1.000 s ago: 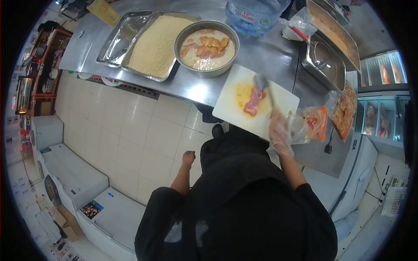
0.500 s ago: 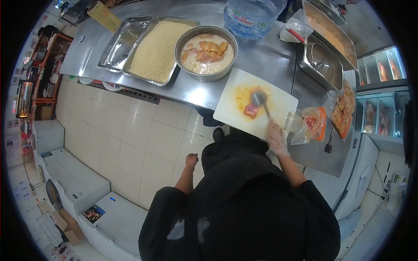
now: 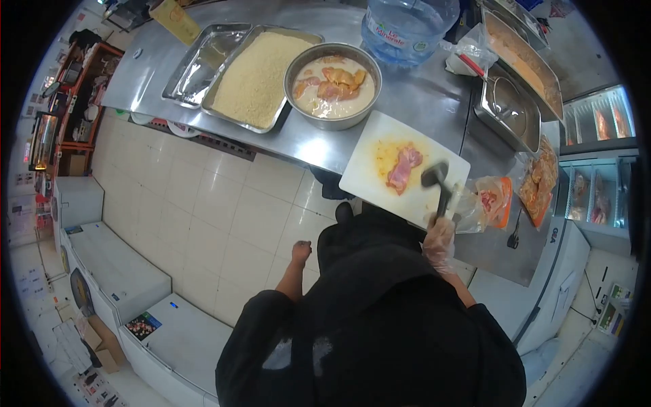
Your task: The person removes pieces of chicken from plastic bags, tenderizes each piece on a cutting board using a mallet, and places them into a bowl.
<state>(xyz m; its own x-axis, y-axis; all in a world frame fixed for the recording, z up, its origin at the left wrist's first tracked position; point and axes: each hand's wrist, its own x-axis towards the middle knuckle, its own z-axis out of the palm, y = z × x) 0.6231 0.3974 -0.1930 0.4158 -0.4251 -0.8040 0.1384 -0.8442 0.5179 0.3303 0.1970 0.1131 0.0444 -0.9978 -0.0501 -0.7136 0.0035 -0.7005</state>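
My right hand [image 3: 441, 245], in a clear plastic glove, grips the handle of a meat mallet [image 3: 435, 175]. The mallet's dark head is raised over the right part of a white cutting board [image 3: 369, 173]. Beside it on the board lies a flattened piece of raw meat [image 3: 405, 168], with yellowish juice around it. My left hand [image 3: 302, 252] is bare and hangs away from the table over the floor, its fingers curled in, with nothing visible in them.
Behind the board stand a round pan [image 3: 333, 122] of meat in pale liquid, a tray of crumbs [image 3: 254, 74], a metal tray [image 3: 203, 61] and a large water bottle [image 3: 400, 41]. Bagged meat [image 3: 539, 180], an orange-edged bag [image 3: 498, 197] and metal containers [image 3: 508, 112] are at right.
The meat mallet has lifted off the meat and moved right toward my body, uncovering the whole piece. My right hand has drawn back with it. The left hand stays low.
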